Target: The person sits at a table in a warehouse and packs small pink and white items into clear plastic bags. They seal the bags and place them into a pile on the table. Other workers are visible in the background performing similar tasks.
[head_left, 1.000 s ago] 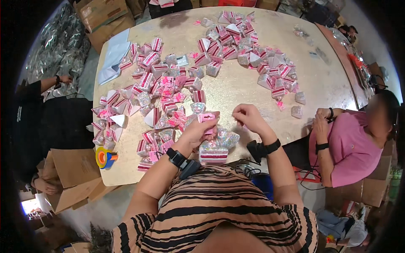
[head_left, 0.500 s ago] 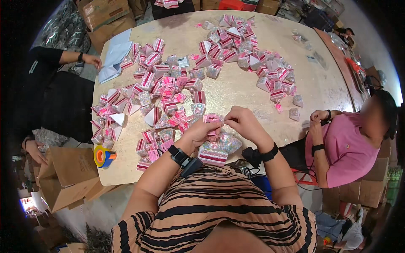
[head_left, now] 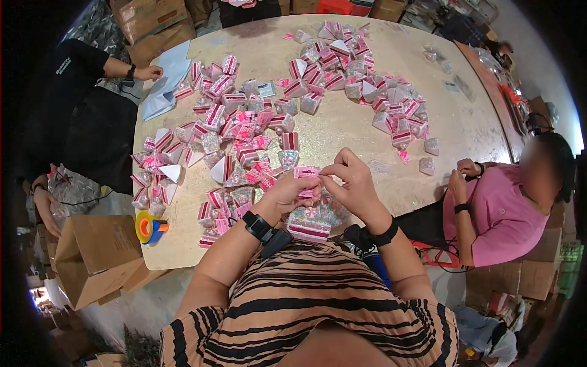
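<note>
My left hand (head_left: 290, 192) is closed on a pink header card (head_left: 306, 173), holding it upright over the near edge of the table. Just below the card lies a wedge-shaped clear pack (head_left: 309, 227) with pink and dark red bands and glittery filling, partly behind my fingers. My right hand (head_left: 350, 183) is pinched at the card's right edge, thumb against forefinger. Whatever sits between those fingertips is too small to make out. Beside my left hand, several similar wedge packs (head_left: 243, 196) with pink cards lie in a loose heap.
Another heap of packs (head_left: 333, 58) spreads over the far right of the table (head_left: 342, 131). Tape rolls (head_left: 147, 228) lie at the left edge, above an open carton (head_left: 101, 251). A person in black (head_left: 79, 110) stands left, one hand near white sheets (head_left: 168, 79); another in pink (head_left: 498, 211) sits right.
My right hand has shifted slightly left, bringing its pinched fingers to the card. The left co-worker's upper hand has moved right and up over the sheets.
</note>
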